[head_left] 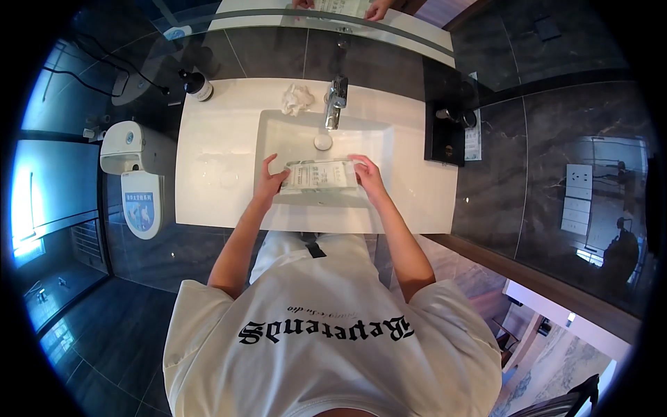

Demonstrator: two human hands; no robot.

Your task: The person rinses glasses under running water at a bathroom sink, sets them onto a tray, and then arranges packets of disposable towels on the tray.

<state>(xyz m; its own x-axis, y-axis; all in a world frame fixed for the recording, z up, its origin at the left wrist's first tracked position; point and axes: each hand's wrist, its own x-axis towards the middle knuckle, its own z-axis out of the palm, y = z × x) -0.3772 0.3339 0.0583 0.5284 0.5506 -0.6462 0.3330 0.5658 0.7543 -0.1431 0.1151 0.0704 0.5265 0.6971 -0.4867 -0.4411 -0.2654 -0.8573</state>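
Note:
A pale green and white printed packet (319,175), wider than it is deep, is held level over the front part of the sink (267,132). My left hand (271,182) grips its left end, thumb on top and the index finger raised a little. At the right end, my right hand (368,177) has its fingers closed on the same packet. Beyond the packet are the round drain plug (322,142) and the chrome faucet (337,101). The packet's underside is hidden.
On the white counter (215,153) lie a crumpled white tissue (297,99) behind the sink and a dark bottle (196,85) at the back left. A black tray (445,139) sits at the right. The toilet (139,181) stands left; a mirror (389,28) spans the back.

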